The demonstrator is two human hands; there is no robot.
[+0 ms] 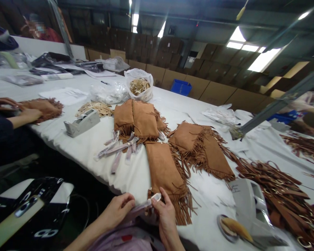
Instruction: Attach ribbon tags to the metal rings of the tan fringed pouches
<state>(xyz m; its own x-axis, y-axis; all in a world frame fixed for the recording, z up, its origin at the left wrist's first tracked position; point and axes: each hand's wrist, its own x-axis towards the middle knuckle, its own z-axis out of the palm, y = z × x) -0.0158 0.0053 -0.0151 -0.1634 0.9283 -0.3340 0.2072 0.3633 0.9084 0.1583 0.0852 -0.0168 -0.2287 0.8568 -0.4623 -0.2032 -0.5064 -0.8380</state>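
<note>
step in hand looks like handling the plastic covering on a strap end, judging by the grip. long narrow strip in clear plastic film (143,206) sits slantwise over the near edge of the white cloth-covered bench (136,176), by the near left corner of a tan suede-look rectangular bag with long fringe (162,165). can't tell if strip and bag are joined.

right hand (165,212): thumb and fingers narrow, pinching the strip's far end. left hand (120,208): fingers curled, thumb near the fingertips, right beside the strip; can't tell if it grips the film.

next move seems to call for a firm right pinch and the left fingertips meeting the film, strip kept straight and clear of the fringe, which could snag.

farther in from the near edge, left of that bag: loose heap of film-wrapped narrow strips (117,153). right of it, near edge: big pale grey tape dispenser with rounded body (244,200). toward the right end: tangled pile of brown leather-look straps with metal rings (279,195).
</note>
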